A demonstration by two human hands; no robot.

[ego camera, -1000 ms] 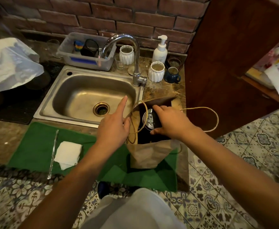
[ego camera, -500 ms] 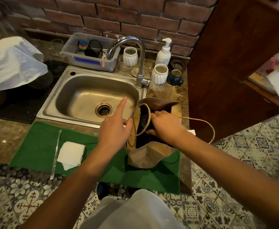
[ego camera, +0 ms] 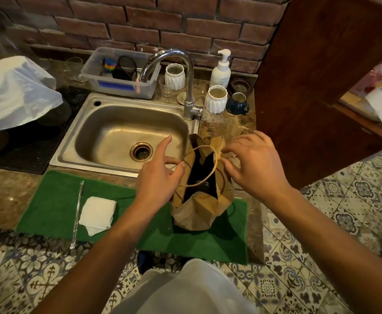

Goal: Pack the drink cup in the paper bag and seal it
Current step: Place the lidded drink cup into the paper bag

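Observation:
A brown paper bag (ego camera: 199, 209) stands upright on the green mat (ego camera: 56, 200), just in front of the sink's right corner. Its mouth is open and dark; the drink cup (ego camera: 200, 177) inside shows only as a black shape. One twine handle (ego camera: 204, 148) loops across the opening. My left hand (ego camera: 160, 177) pinches the bag's left rim, thumb against the paper and index finger stretched out toward the sink. My right hand (ego camera: 251, 164) pinches the right rim where the other handle is attached.
A wrapped straw (ego camera: 78, 211) and a folded white napkin (ego camera: 97, 211) lie on the mat's left part. The steel sink (ego camera: 117, 132) and faucet (ego camera: 188, 87) are behind, with a soap bottle (ego camera: 221, 71), white cups and a blue mug (ego camera: 238, 103). A wooden cabinet (ego camera: 316, 87) stands close on the right.
My right hand has come out of the bag and now grips its right rim. The cup's lid no longer shows, and the bag's mouth has narrowed between both hands.

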